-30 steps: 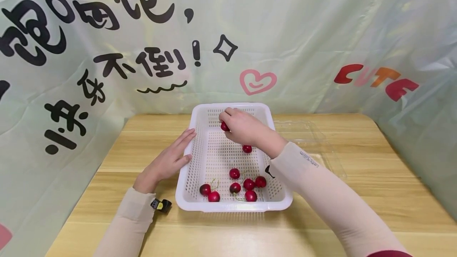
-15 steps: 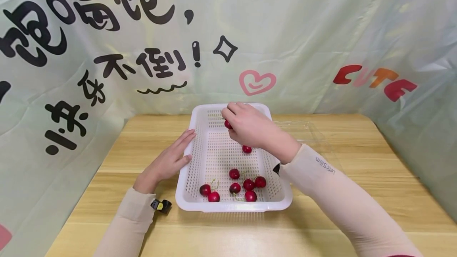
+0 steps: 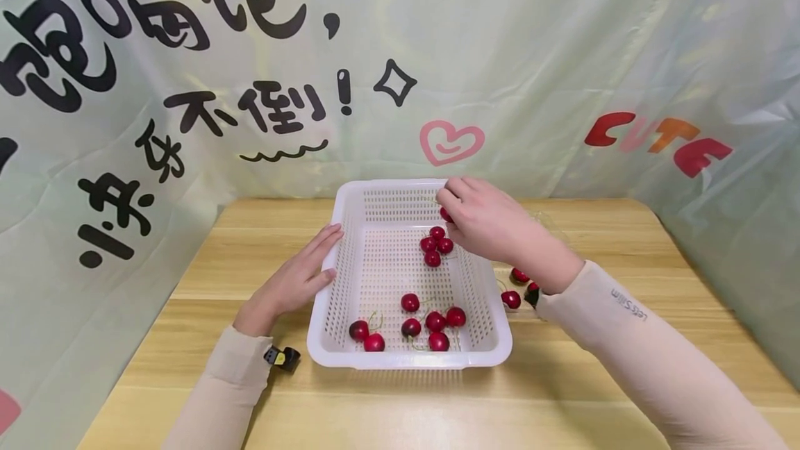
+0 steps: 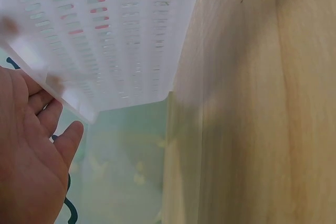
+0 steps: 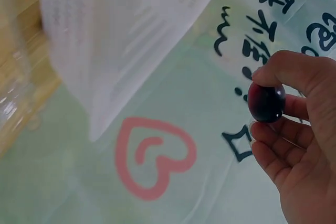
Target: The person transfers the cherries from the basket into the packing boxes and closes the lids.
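- While the left hand (image 3: 290, 287) rests, fingers extended, on the basket (image 3: 409, 361), the right grip (image 3: 486, 219) pinches one cherry (image 5: 266, 102) near the basket's far right corner
- Other cherries (image 3: 439, 342) lie inside

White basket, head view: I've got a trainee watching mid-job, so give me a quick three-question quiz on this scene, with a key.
1. What do the fingers of the right hand pinch?
2. True or false: the left hand is at the rim of the white basket.
3. How many cherries show in the far cluster on the basket floor, not counting anything held? A) two B) four C) seven

Key: 1. A cherry. 2. True. 3. B.
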Action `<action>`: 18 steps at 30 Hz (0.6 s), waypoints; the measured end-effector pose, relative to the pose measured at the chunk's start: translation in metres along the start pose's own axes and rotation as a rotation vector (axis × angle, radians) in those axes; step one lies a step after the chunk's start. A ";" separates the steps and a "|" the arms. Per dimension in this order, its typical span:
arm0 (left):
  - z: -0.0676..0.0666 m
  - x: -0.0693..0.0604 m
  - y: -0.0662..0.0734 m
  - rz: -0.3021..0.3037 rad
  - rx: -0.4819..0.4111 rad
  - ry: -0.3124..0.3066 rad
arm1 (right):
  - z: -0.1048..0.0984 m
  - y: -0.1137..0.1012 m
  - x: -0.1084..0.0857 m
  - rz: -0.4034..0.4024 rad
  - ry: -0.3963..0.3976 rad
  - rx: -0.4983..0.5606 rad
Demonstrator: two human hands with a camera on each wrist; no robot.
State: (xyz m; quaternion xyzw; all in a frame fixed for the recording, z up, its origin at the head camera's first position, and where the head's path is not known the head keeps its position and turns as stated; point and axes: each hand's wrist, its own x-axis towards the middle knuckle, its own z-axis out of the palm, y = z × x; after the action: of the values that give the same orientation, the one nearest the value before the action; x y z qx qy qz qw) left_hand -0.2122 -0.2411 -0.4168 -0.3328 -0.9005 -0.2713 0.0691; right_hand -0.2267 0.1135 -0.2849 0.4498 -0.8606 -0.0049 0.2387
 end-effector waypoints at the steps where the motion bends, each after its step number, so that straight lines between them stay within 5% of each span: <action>1: 0.000 0.000 0.000 0.002 0.002 0.001 | 0.000 0.002 -0.004 0.003 0.006 -0.002; 18: 0.000 0.000 -0.001 0.019 0.002 0.018 | 0.006 0.029 -0.067 0.099 -0.002 0.027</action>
State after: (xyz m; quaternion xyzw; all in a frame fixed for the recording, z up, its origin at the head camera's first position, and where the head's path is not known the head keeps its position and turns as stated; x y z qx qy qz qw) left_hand -0.2126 -0.2420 -0.4177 -0.3389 -0.8969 -0.2727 0.0799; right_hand -0.2194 0.1817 -0.3106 0.4098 -0.8820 0.0180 0.2319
